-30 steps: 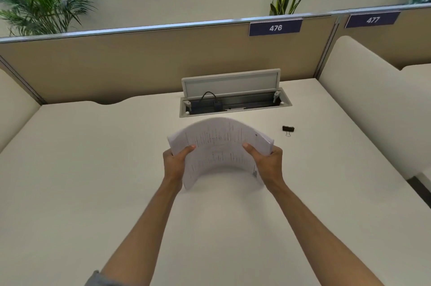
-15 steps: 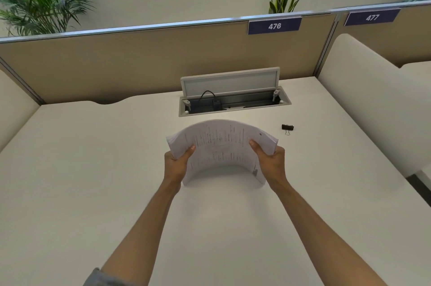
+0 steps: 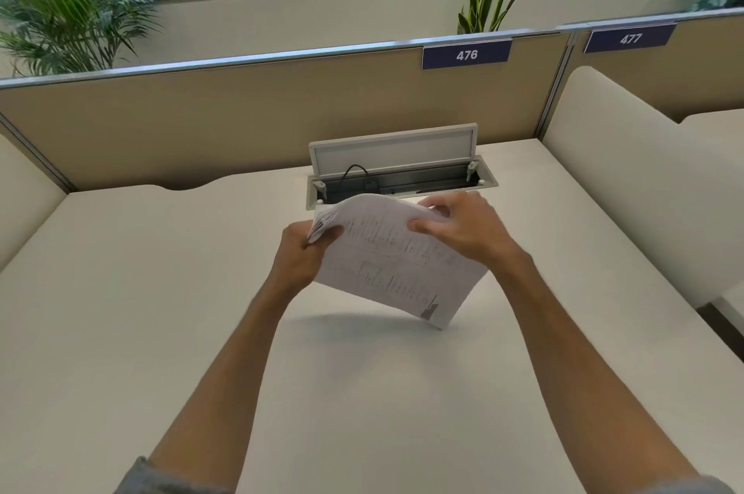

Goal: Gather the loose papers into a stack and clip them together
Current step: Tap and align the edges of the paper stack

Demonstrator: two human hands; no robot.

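A stack of printed white papers (image 3: 386,268) hangs tilted above the white desk (image 3: 161,292), its lower right corner pointing down. My left hand (image 3: 300,258) pinches the stack's upper left corner, where the sheet edges fan a little. My right hand (image 3: 463,229) grips the top right edge, thumb on the printed face and fingers curled over the back. The black binder clip seen earlier on the desk is out of sight, behind my right hand.
An open cable box (image 3: 398,175) with a raised lid and a black cable sits in the desk just beyond the papers. A beige partition (image 3: 241,119) closes the back, and padded white dividers (image 3: 644,187) stand at both sides.
The stack was held bowed between both hands by its side edges; it is now turned, tilted and flatter. My right hand has moved up to the top edge and covers the binder clip.
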